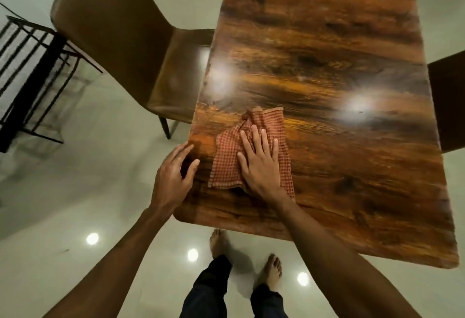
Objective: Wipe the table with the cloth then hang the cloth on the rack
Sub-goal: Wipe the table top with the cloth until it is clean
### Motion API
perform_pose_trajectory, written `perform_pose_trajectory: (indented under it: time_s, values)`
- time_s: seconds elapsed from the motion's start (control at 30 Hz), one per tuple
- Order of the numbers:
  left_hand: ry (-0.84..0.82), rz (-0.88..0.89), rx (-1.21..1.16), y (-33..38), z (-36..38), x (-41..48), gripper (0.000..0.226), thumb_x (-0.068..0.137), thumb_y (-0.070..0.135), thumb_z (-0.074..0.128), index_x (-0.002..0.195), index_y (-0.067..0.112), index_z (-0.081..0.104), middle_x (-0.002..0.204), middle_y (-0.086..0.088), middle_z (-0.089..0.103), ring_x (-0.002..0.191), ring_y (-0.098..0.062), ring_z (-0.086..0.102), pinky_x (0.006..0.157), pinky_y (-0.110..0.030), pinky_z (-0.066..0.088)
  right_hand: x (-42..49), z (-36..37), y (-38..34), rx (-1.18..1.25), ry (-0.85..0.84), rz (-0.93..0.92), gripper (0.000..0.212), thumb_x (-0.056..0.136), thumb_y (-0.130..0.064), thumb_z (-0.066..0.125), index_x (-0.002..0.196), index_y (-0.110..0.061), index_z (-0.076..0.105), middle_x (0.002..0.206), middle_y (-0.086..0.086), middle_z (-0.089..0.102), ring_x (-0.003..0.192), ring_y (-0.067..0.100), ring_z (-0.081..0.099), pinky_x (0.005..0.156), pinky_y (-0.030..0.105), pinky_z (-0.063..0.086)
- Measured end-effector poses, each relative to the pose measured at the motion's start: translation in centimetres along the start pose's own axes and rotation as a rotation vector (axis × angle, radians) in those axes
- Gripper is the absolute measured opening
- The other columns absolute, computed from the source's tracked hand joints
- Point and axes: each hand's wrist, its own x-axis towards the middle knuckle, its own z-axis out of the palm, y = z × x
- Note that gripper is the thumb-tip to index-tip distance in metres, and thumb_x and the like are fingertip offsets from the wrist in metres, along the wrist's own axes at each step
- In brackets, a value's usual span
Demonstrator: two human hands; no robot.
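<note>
A person stands at the near left corner of a glossy wood-grain counter (327, 41). The right hand (260, 164) lies flat, fingers spread, pressing a rumpled red checked cloth (227, 161); its grip is open, clasping nothing. The left hand (173, 174) rests loosely curled and empty on the counter's edge. The cloth looks light and limp, best pinched at a corner. A black wire rack (32, 71) stands far left.

A brown chair (130, 41) stands on the glossy pale floor (75, 192).
</note>
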Motion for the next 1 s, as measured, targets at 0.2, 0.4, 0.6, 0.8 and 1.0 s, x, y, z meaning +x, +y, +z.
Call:
perform_pose_trajectory:
  time_s: [0.2,0.4,0.6,0.8,1.0]
  values:
    - [0.033,-0.05,-0.064,-2.9,-1.6,-1.5,0.051,0.1,0.041,0.056,0.143,0.014,0.055,0.151,-0.007,0.052,0.141,-0.026,0.047,0.112,-0.053,0.043,-4.1,3.4,-6.9,-0.009,-0.077,-0.313,0.062,0.111,-0.051,0.02,0.168,-0.031,0.005,0.177,0.002,-0.005,0.163,0.027,-0.009,0.129,0.06,0.003]
    - [0.052,-0.065,-0.068,-4.9,-1.7,-2.7,0.045,0.1,0.028,0.06,0.142,0.01,0.056,0.148,-0.01,0.054,0.139,-0.026,0.05,0.111,-0.051,0.045,0.6,2.4,-9.4,-0.051,-0.054,-0.223,0.062,0.111,-0.049,0.02,0.168,-0.028,0.008,0.177,0.005,-0.001,0.163,0.028,-0.004,0.129,0.058,0.003]
    - [0.113,-0.127,-0.127,-5.0,-2.3,-5.3,0.046,0.103,0.035,0.052,0.144,0.013,0.053,0.149,-0.008,0.054,0.14,-0.023,0.048,0.113,-0.048,0.044,-7.1,5.5,-13.0,-0.054,-0.11,-0.44,0.066,0.11,-0.052,0.018,0.168,-0.024,0.01,0.176,0.006,-0.004,0.163,0.026,-0.004,0.128,0.059,0.012]
    - [0.104,-0.116,-0.121,-3.5,-1.4,-7.6,0.046,0.103,0.033,0.055,0.144,0.014,0.054,0.151,-0.006,0.052,0.141,-0.021,0.047,0.114,-0.046,0.043,-8.6,4.3,-11.0,-0.003,-0.068,-0.238,0.062,0.112,-0.048,0.026,0.168,-0.026,0.013,0.176,0.006,0.0,0.163,0.026,-0.001,0.131,0.056,0.005]
    - [0.003,-0.067,-0.101,1.6,1.9,-9.6,0.052,0.098,0.043,0.051,0.144,0.018,0.055,0.154,-0.002,0.048,0.144,-0.022,0.042,0.117,-0.052,0.038,-14.0,3.3,-1.5,-0.017,-0.027,-0.01,0.064,0.11,-0.056,0.023,0.168,-0.032,0.01,0.176,0.0,-0.002,0.163,0.024,-0.006,0.128,0.063,0.0]
